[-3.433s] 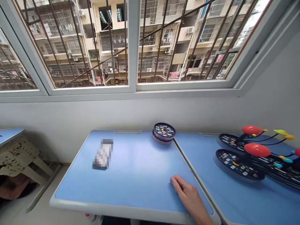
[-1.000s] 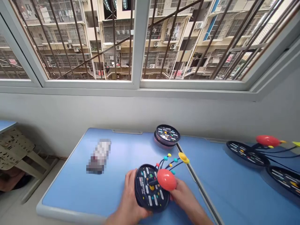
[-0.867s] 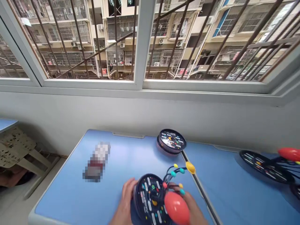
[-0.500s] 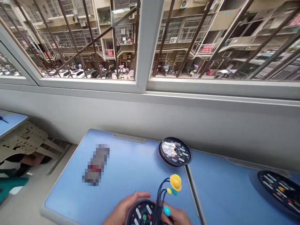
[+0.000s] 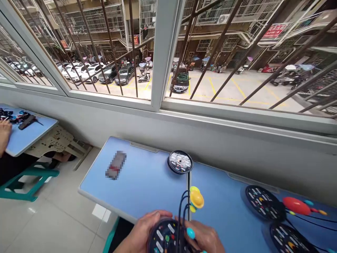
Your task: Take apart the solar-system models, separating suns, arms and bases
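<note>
black round disc (image 5: 180,162), blurred small object (image 5: 116,165), red-balled planet model (image 5: 297,205) at right, teal stool (image 5: 26,174)

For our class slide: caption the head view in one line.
Left hand and right hand grip a black disc toy with a yellow ball at a blue desk.

Black round discs: four. The held disc (image 5: 163,239) sits between both hands, a second disc (image 5: 180,162) at the table's far edge, a third disc (image 5: 263,203) and a fourth disc (image 5: 289,240) to the right.
Hands: three. These are the left hand (image 5: 143,234), the right hand (image 5: 208,239) and another person's hand (image 5: 3,133).
Blue tabletops: three. They are the front table (image 5: 142,182), the right table (image 5: 223,211) and the far-left table (image 5: 25,131).
Yellow ball (image 5: 197,199): one.
Red ball (image 5: 296,205): one.
Blurred small item (image 5: 116,165): one.
Teal stool (image 5: 28,174): one.
</note>
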Motion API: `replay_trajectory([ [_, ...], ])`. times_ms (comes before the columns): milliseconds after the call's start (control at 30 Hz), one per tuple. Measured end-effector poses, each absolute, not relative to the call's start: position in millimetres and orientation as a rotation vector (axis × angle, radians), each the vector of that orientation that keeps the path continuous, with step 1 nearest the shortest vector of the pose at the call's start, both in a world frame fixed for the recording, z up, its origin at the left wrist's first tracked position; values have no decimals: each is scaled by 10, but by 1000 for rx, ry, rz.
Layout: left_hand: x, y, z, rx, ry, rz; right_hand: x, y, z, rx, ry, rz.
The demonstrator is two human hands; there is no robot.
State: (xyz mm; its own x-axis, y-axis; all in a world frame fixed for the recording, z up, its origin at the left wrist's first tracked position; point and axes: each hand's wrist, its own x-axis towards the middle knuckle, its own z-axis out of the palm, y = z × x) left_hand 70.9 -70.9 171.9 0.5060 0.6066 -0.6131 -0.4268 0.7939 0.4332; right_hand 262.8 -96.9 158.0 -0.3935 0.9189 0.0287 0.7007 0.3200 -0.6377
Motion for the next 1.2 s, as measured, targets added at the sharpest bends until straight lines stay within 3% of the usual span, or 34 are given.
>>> replay_trajectory([
  [300,425,-525,1841,253,899,664,2517,-771,1882,-1308,-2151,462],
  [567,310,-187,1709,375,803,658,2503,-466,1995,-1525,-2006,675],
  [700,200,-3,1140,476,1006,748,2546,-413,1686,-1719,-1898,683],
  [867,38,219,409,836,1289,836,2701,-399,973,-2098,-1739,645],
  [1000,-24,371,183,1330,1471,725,2770,-408,576,-2193,-1626,718],
  [1200,-39,571,83,1539,1601,655,2794,-429,322,-2228,-1550,763],
])
